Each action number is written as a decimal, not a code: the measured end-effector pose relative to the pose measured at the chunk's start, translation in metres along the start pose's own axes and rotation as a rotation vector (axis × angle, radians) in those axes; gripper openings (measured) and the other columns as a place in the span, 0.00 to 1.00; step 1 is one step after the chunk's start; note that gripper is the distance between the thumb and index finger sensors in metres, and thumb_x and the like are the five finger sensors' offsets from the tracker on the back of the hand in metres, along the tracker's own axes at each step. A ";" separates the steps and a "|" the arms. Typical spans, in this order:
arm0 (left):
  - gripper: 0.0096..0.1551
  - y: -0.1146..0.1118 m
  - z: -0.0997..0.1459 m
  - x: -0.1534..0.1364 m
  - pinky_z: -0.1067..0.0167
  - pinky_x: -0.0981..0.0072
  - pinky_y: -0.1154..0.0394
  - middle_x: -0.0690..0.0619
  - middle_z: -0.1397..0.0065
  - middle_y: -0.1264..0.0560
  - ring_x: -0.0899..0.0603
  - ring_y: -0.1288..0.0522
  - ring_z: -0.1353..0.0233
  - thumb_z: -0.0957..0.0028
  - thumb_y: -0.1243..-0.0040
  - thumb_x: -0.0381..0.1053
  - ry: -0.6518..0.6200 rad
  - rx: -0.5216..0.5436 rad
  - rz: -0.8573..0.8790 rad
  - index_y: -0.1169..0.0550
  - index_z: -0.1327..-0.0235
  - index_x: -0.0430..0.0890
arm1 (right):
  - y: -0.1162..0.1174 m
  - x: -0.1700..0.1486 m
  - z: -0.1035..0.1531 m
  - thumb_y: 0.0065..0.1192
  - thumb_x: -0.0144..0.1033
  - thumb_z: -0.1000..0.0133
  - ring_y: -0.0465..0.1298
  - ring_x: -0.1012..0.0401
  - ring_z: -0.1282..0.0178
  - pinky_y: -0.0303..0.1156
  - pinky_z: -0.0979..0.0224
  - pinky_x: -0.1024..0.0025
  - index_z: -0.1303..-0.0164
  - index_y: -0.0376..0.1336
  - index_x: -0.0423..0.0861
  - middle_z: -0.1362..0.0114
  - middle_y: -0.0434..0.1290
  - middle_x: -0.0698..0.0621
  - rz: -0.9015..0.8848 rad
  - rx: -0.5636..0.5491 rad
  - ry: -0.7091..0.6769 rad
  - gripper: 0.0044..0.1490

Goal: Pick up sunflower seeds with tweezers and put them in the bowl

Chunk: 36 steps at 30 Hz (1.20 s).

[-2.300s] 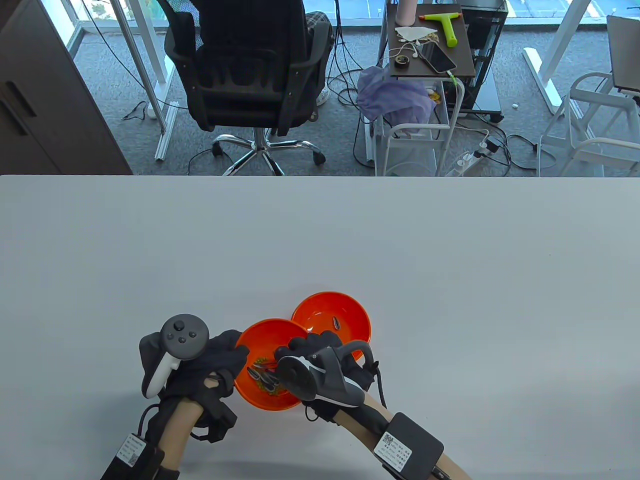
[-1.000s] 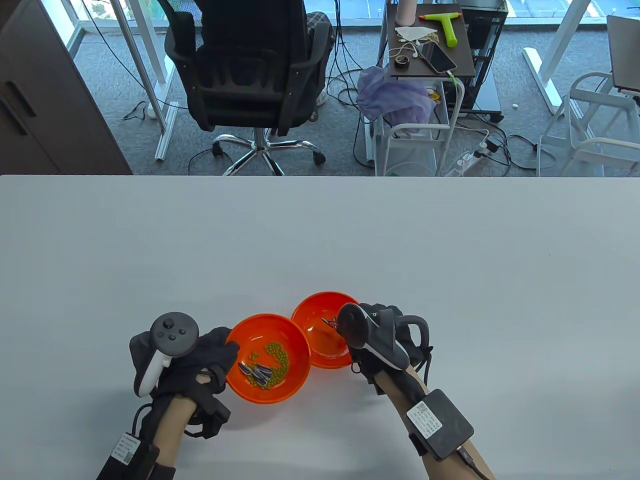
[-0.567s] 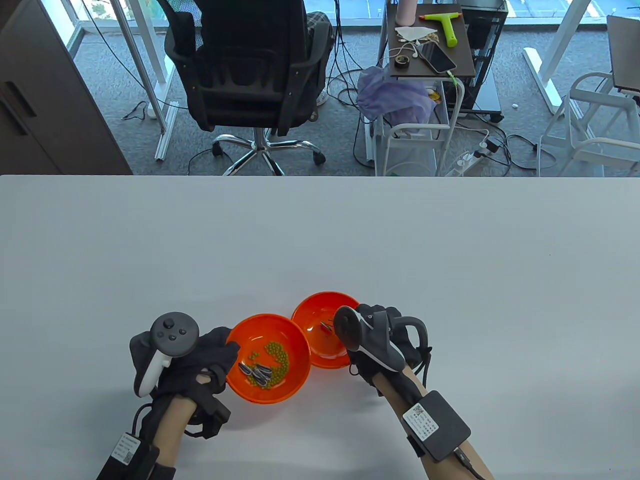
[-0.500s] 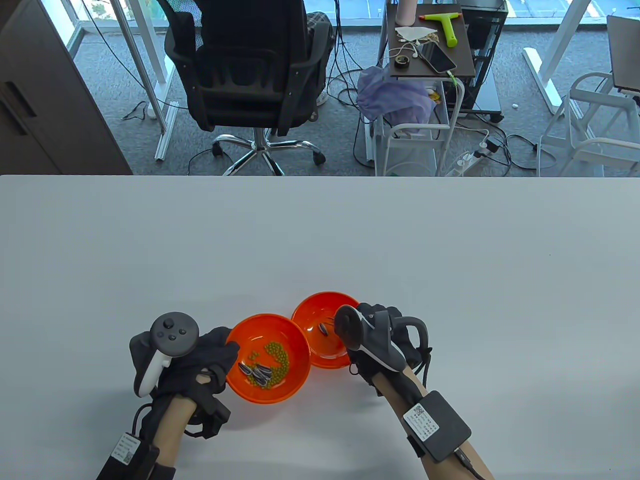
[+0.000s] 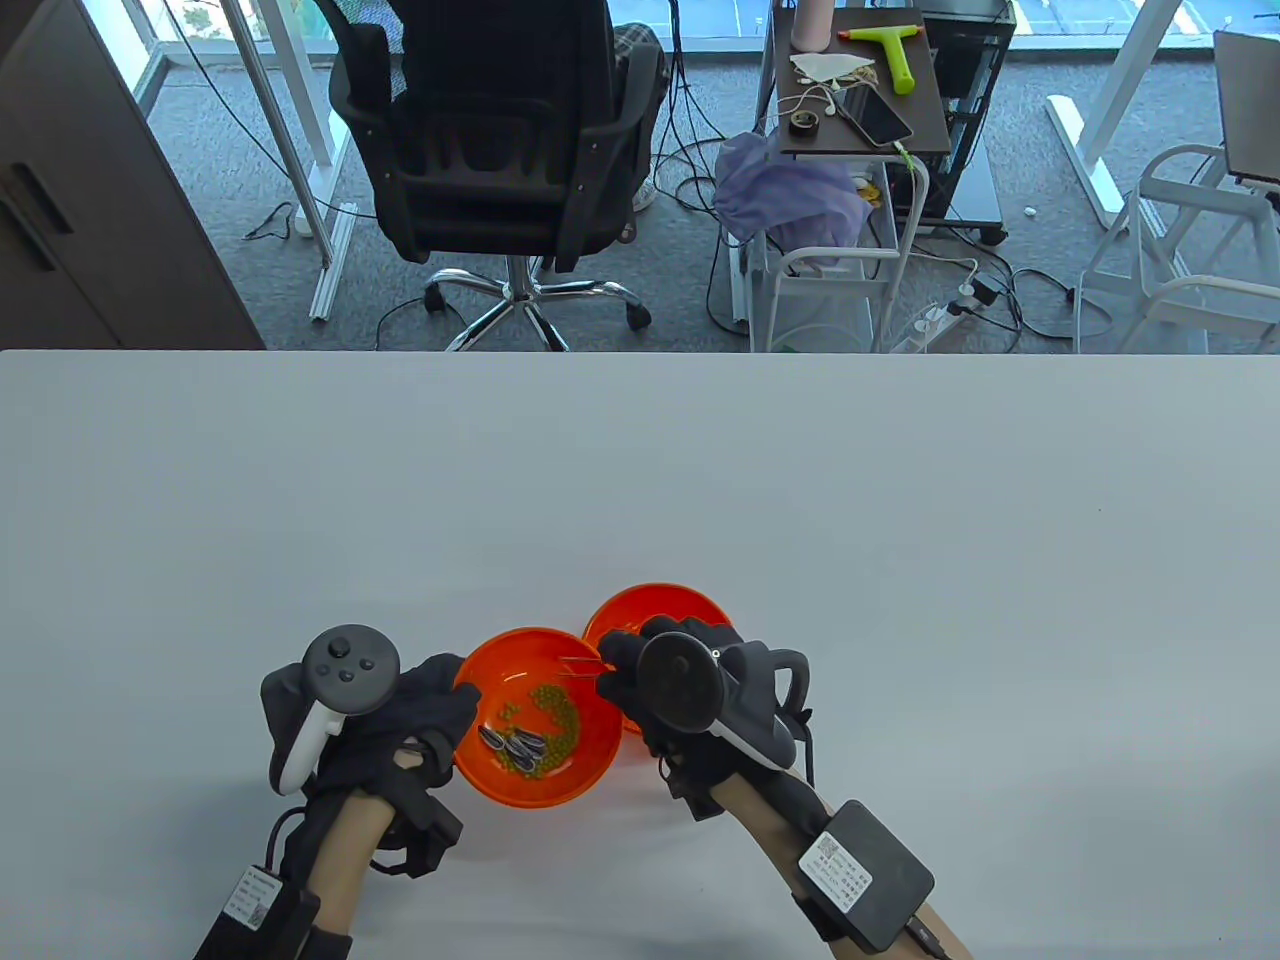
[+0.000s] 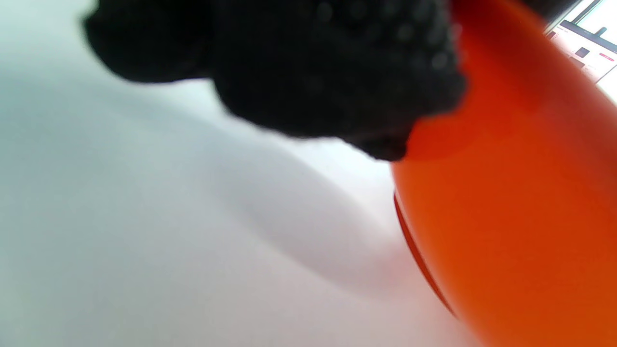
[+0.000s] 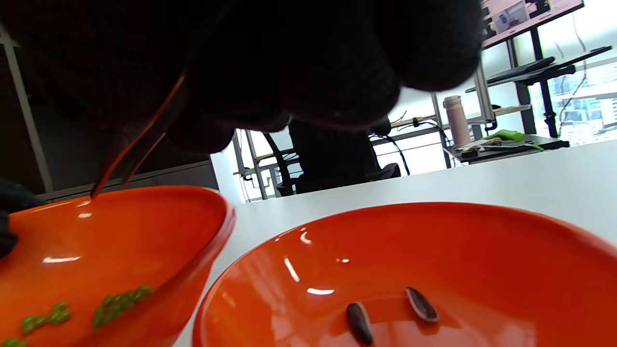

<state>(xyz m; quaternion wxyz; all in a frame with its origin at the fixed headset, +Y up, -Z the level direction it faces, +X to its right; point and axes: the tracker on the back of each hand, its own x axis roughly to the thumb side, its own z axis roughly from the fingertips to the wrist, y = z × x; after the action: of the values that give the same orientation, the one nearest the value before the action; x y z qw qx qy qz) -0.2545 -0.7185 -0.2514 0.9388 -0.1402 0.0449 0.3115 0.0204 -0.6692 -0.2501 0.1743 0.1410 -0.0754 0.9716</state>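
Observation:
Two orange bowls stand side by side near the table's front edge. The left bowl (image 5: 580, 770) holds green peas (image 5: 555, 705) and several striped sunflower seeds (image 5: 510, 743). My left hand (image 5: 455, 715) grips its left rim; the fingers (image 6: 337, 72) rest against the bowl wall (image 6: 506, 193). My right hand (image 5: 615, 670) holds thin tweezers (image 5: 578, 661) over the left bowl's far side. In the right wrist view the tweezers (image 7: 140, 140) hang with tips slightly apart and empty above the left bowl (image 7: 144, 231). The right bowl (image 7: 458, 241) holds two seeds (image 7: 359, 324). My right hand covers most of the right bowl (image 5: 660, 605).
The white table (image 5: 640, 480) stretches wide beyond and beside the bowls. Past its far edge stand an office chair (image 5: 500, 130) and a small cart (image 5: 860, 100) with a phone and a green tool.
My right hand has moved left from over the right bowl to over the left bowl. A seed it carried now lies in the right bowl. My left hand has stayed on the rim.

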 end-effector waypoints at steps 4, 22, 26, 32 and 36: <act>0.26 0.000 0.000 0.000 0.70 0.59 0.14 0.50 0.70 0.12 0.53 0.15 0.81 0.51 0.36 0.54 -0.003 0.002 -0.001 0.18 0.43 0.45 | 0.009 0.013 0.004 0.78 0.54 0.64 0.83 0.63 0.64 0.81 0.46 0.62 0.56 0.84 0.58 0.60 0.85 0.61 0.039 0.052 -0.058 0.27; 0.26 0.000 0.000 0.001 0.70 0.59 0.14 0.49 0.70 0.12 0.52 0.15 0.81 0.51 0.36 0.54 -0.013 0.003 -0.006 0.18 0.43 0.44 | 0.031 0.034 0.015 0.77 0.55 0.64 0.82 0.63 0.71 0.81 0.51 0.63 0.60 0.85 0.56 0.67 0.85 0.62 0.191 0.104 -0.136 0.26; 0.26 -0.001 0.000 0.001 0.70 0.59 0.14 0.49 0.70 0.12 0.53 0.15 0.81 0.51 0.36 0.54 -0.012 0.003 -0.008 0.18 0.43 0.45 | 0.032 0.036 0.016 0.79 0.53 0.65 0.82 0.63 0.72 0.82 0.52 0.63 0.63 0.86 0.55 0.69 0.85 0.62 0.187 0.076 -0.157 0.25; 0.26 -0.001 0.000 0.001 0.70 0.59 0.14 0.49 0.70 0.12 0.52 0.15 0.81 0.51 0.36 0.54 -0.011 -0.003 -0.009 0.18 0.43 0.45 | 0.032 0.037 0.016 0.80 0.52 0.66 0.82 0.63 0.73 0.82 0.53 0.63 0.65 0.87 0.53 0.70 0.85 0.62 0.181 0.063 -0.174 0.24; 0.26 -0.001 0.000 0.001 0.70 0.59 0.14 0.50 0.70 0.12 0.53 0.15 0.81 0.51 0.36 0.54 -0.008 -0.003 -0.003 0.18 0.43 0.45 | 0.028 0.034 0.015 0.80 0.52 0.66 0.82 0.63 0.73 0.82 0.53 0.63 0.65 0.87 0.53 0.70 0.85 0.62 0.144 0.059 -0.158 0.24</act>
<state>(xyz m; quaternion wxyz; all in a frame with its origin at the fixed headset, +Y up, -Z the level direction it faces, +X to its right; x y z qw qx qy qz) -0.2533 -0.7187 -0.2513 0.9392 -0.1405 0.0405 0.3108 -0.0167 -0.6868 -0.2286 0.0930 0.2164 -0.0702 0.9693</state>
